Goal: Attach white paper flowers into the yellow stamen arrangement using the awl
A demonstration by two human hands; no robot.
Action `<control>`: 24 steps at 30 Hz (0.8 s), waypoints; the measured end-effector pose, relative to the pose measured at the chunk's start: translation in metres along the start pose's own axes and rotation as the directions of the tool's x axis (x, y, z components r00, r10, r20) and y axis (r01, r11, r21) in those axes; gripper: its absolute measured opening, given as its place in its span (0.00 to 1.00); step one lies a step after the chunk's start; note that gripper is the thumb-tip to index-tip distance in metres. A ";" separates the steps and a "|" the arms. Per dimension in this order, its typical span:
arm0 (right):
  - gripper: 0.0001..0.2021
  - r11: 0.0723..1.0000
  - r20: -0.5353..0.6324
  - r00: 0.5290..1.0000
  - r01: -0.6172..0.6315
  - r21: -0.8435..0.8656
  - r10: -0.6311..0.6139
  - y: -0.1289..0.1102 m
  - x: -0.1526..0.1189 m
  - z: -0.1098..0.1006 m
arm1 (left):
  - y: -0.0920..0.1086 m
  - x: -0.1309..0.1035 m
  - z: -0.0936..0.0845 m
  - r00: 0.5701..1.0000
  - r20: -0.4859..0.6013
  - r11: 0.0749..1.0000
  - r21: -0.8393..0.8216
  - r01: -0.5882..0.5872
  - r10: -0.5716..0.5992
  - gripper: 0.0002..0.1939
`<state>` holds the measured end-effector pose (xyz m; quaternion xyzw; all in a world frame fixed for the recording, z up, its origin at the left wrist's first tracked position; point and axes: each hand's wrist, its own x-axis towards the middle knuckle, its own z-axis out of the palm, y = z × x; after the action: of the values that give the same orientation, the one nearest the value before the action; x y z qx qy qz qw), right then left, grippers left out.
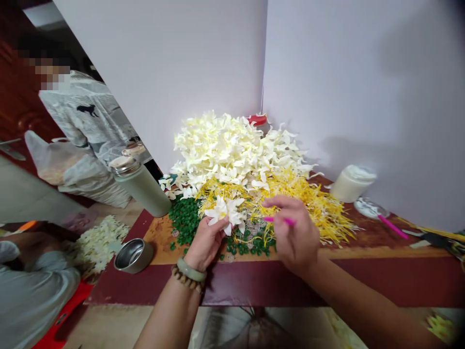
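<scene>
My left hand (209, 238) pinches a white artificial flower (225, 213) with pointed petals between thumb and fingers. To its right, my right hand (296, 235) is closed on a thin pink stick-like tool (278, 220), whose tip points left toward the flower without touching it. Just behind both hands lie yellow and white artificial stamens (312, 206) in a loose heap. A large pile of white petal pieces (232, 145) rises farther back. Small green plastic pieces (186, 218) are spread beside and in front of my left hand.
At left stand a grey-green thermos (145, 186) and a metal cup (133, 256). A white jar (353, 184), a small dish (370, 207), another pink stick (393, 227) and dark-handled tools (441, 241) lie right. A person (87, 109) is at left; another person's sleeve (39, 295) shows lower left.
</scene>
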<state>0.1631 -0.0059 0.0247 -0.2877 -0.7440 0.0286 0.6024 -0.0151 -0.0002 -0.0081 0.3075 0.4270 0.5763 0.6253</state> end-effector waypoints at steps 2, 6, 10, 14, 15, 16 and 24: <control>0.07 0.925 0.021 0.933 -0.359 0.124 0.359 0.008 0.006 -0.002 | 0.007 -0.004 0.002 0.995 0.080 0.988 -0.139 0.069 -0.059 0.10; 0.08 0.810 0.305 0.795 -0.576 0.109 0.524 0.020 0.009 0.003 | 0.014 -0.009 0.006 0.973 0.204 0.949 -0.273 0.160 -0.106 0.16; 0.09 0.854 0.412 0.766 -0.515 -0.067 0.494 0.016 0.007 0.012 | 0.015 -0.010 0.008 0.949 0.266 0.921 -0.301 0.248 -0.169 0.20; 0.10 0.882 0.477 0.748 -0.444 -0.157 0.461 0.008 0.003 0.021 | 0.014 -0.013 0.008 0.914 0.344 0.900 -0.294 0.322 -0.215 0.21; 0.09 0.885 0.473 0.753 -0.438 -0.159 0.457 0.007 0.002 0.022 | 0.014 -0.014 0.007 0.903 0.365 0.895 -0.285 0.342 -0.229 0.21; 0.09 0.882 0.467 0.753 -0.445 -0.157 0.463 0.006 0.002 0.022 | 0.015 -0.014 0.007 0.891 0.383 0.891 -0.272 0.362 -0.245 0.21; 0.12 0.633 0.434 0.558 -0.773 -0.037 0.707 -0.020 -0.021 -0.085 | 0.018 -0.020 0.004 0.917 0.298 0.952 -0.074 0.298 -0.265 0.17</control>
<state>0.2349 -0.0585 0.0369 -0.5126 -0.6566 0.3977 0.3847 -0.0192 -0.0165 0.0132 0.2851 0.3378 0.4541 0.7736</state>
